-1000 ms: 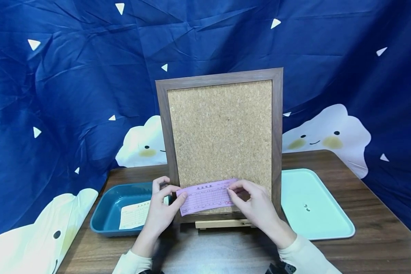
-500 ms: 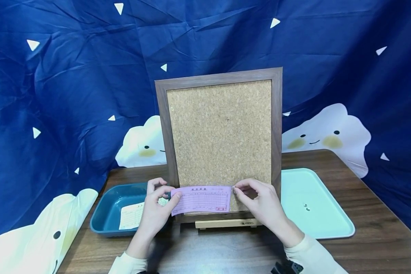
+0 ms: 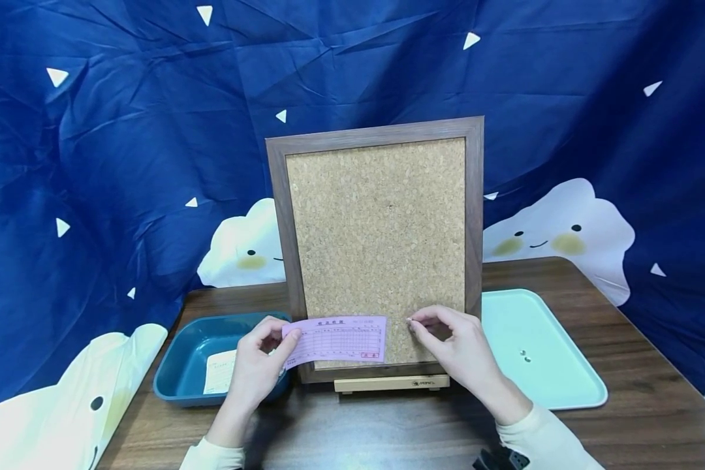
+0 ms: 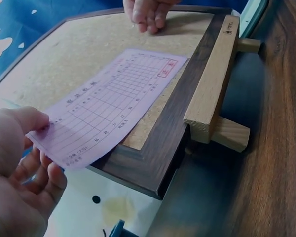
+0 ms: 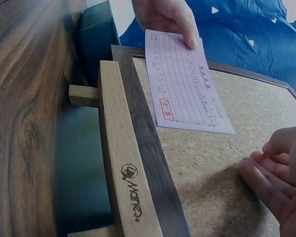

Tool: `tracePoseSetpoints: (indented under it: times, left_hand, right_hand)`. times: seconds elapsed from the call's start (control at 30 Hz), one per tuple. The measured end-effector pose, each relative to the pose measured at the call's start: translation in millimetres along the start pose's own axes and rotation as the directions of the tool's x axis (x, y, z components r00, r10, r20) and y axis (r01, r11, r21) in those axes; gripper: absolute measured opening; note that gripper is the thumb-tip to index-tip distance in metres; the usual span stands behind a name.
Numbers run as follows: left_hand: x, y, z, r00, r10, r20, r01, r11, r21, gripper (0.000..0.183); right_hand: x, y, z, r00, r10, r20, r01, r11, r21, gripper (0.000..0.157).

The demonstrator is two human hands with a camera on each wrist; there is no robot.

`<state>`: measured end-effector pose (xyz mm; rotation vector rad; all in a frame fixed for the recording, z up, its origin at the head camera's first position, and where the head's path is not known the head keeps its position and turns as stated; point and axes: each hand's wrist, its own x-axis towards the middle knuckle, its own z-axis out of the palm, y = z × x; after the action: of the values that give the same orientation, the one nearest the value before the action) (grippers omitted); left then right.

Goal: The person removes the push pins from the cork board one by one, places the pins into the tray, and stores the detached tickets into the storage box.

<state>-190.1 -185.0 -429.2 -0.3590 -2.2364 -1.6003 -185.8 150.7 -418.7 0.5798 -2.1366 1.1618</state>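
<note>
My left hand (image 3: 255,356) pinches the left end of a purple printed receipt slip (image 3: 341,339) between thumb and fingers. The slip bows slightly and overlaps the lower left of the framed cork board (image 3: 382,228). In the left wrist view the slip (image 4: 108,108) extends from the thumb across the board's lower edge. Its right end is free. To the right of the slip, my right hand (image 3: 458,346) has thumb and index finger pinched together close to the cork, with a tiny pale pushpin (image 3: 410,320) at the tips. In the right wrist view the fingers mostly hide it.
The board leans upright on a wooden stand (image 3: 390,384). A dark teal bin (image 3: 176,365) at the left holds a pale printed slip (image 3: 219,373). At the right lies a mint tray (image 3: 546,385) with small shiny pieces (image 3: 525,356). Behind hangs a blue curtain (image 3: 352,65).
The slip has levelled out and moved left with my left hand. My right hand has come off the slip's right end and shifted a little to the right.
</note>
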Motion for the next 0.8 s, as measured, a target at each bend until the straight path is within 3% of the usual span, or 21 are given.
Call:
tracePoseSetpoints:
  times: [0.47, 0.8]
  left_hand:
    - [-1.7, 4.3, -11.7, 0.996, -0.091, 0.003, 0.091, 0.996, 0.024, 0.008]
    - [-3.3, 1.8, -16.7, 0.993, -0.096, -0.062, 0.098, 0.995, 0.035, 0.010]
  right_hand:
    - [-1.3, 5.8, -14.6, 1.000, -0.018, -0.019, 0.017, 1.000, -0.012, 0.026]
    - [-2.5, 10.2, -21.5, 0.999, -0.018, -0.032, 0.018, 1.000, 0.002, 0.026]
